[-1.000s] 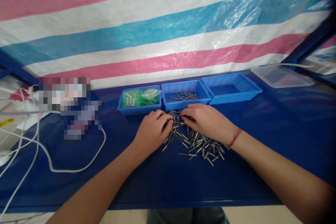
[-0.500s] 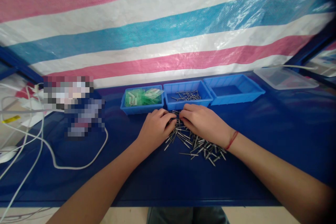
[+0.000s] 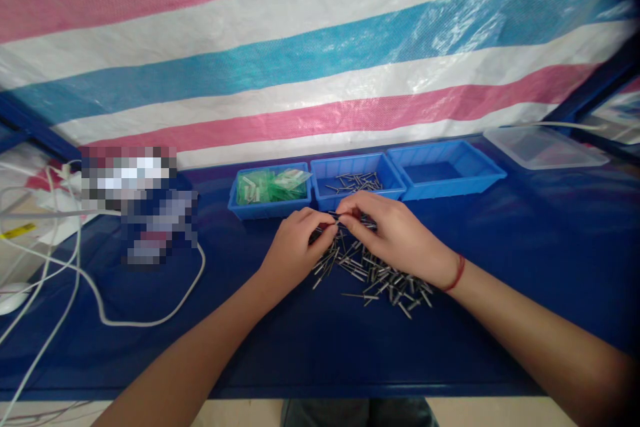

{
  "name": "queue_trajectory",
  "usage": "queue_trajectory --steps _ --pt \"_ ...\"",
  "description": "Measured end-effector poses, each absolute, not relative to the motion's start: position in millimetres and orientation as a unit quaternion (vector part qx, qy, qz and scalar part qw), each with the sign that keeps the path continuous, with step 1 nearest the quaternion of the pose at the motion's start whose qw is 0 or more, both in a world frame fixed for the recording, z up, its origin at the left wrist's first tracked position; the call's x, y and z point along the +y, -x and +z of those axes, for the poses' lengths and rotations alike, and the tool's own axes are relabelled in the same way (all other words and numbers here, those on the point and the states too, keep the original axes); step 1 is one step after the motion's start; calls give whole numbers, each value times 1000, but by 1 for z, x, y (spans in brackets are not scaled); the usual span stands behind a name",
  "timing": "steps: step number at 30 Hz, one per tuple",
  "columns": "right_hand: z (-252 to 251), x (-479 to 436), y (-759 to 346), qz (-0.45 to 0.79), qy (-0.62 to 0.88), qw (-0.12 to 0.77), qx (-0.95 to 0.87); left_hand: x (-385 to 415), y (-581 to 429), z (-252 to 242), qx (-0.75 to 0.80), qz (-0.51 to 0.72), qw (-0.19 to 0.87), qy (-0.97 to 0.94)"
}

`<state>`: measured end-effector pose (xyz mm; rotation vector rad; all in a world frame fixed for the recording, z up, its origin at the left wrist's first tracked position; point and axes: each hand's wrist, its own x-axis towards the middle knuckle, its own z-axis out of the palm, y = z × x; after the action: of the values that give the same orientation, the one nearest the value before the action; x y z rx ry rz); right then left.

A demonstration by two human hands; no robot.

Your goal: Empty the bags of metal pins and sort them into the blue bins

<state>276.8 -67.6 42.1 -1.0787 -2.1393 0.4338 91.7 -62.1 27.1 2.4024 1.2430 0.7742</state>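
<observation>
A heap of small metal pins (image 3: pixel 373 272) lies on the blue table (image 3: pixel 300 340) in front of three blue trays. My left hand (image 3: pixel 295 247) rests at the heap's left edge, fingers curled in a pinch. My right hand (image 3: pixel 395 233), with a red cord at the wrist, hovers over the heap's far end, its fingertips pinched too. The fingertips of both hands meet on one thin pin (image 3: pixel 339 216) held just above the heap. The middle tray (image 3: pixel 356 181) holds several loose pins. The left tray (image 3: pixel 270 189) holds green plastic parts in a clear bag.
The right blue tray (image 3: pixel 447 169) looks empty. A clear plastic lid (image 3: pixel 545 147) lies at the far right. White cables (image 3: pixel 105 307) loop across the left side beside a blurred-out object (image 3: pixel 140 203). A striped tarp (image 3: pixel 320 47) closes the back.
Both hands have risen slightly off the heap and their fingertips have come together on a single pin. The right hand has lifted most.
</observation>
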Motion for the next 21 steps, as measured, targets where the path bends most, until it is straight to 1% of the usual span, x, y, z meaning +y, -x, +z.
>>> queue_trajectory --steps 2,5,14,21 --pt "42 -69 -274 223 434 392 -780 -63 -93 28 442 301 194 -823" --pt "42 -70 -271 264 440 415 -751 -64 -94 30 445 319 210 -810" --pt "43 -73 -270 258 407 424 -767 -66 -94 30 438 296 215 -821" --pt "43 -69 -274 222 407 420 -780 -65 -92 32 461 330 226 -792"
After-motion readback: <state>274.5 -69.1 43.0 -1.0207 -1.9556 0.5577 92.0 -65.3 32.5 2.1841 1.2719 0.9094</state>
